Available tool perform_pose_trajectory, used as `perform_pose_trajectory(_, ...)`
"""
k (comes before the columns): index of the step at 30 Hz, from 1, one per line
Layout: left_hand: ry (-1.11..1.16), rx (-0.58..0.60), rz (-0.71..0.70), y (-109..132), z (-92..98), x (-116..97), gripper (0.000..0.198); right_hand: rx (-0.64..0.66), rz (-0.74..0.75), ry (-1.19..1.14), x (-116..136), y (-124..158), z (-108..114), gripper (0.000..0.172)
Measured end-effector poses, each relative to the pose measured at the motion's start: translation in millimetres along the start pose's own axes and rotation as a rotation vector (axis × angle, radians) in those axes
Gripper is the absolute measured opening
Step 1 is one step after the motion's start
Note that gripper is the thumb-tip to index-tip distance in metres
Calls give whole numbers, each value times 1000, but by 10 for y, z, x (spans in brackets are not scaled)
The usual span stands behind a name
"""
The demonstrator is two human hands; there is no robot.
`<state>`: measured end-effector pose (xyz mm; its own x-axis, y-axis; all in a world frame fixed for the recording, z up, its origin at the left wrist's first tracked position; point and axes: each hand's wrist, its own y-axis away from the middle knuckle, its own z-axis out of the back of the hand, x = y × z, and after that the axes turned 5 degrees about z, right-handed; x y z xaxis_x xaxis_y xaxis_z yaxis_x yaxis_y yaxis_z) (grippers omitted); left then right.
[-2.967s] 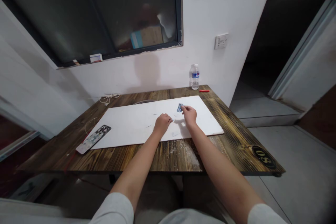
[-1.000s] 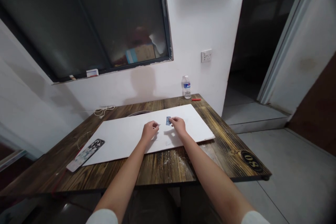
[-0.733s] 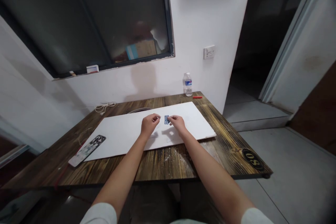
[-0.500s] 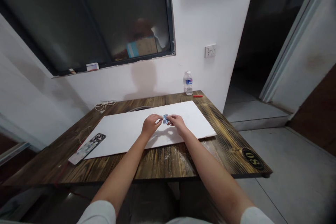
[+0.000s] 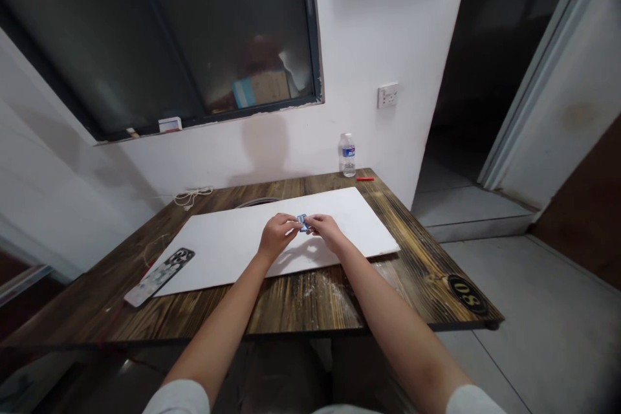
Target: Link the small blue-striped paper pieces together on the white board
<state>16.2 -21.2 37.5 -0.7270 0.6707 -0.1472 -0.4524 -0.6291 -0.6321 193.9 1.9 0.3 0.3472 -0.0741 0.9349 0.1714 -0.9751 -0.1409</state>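
A small blue and white item [image 5: 303, 222], too small to make out in detail, is held between my hands above a white board [image 5: 218, 247]. My left hand [image 5: 278, 235] pinches its left side with the fingertips. On the other side, the fingers of my right hand [image 5: 326, 229] are closed on its right edge. Shadows of both hands fall on the board just below them.
The board lies on a dark wooden table [image 5: 301, 310]. A patterned phone-like object [image 5: 162, 276] overlaps its left end. Toward the back stand a water bottle [image 5: 348, 155], a red pen [image 5: 365, 179] and a white cable [image 5: 191, 196]. A round number plate [image 5: 466, 293] is at the right corner.
The small blue and white item has tilted and shifted slightly left and down between my fingers. My left hand's fingertips have come closer over it.
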Motion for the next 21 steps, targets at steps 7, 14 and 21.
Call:
perform_pose_trajectory(7,208,52,179,34,14,-31,17,-33,8,72,17,10,-4,30)
perform_pose_trajectory(14,1088,9,807,83,21,30,60,-182,-35,77,14,-19,30,23)
perform_pose_trajectory(21,1826,170,857,261,250,73,98,-203,-54,106,1,-27,39,20)
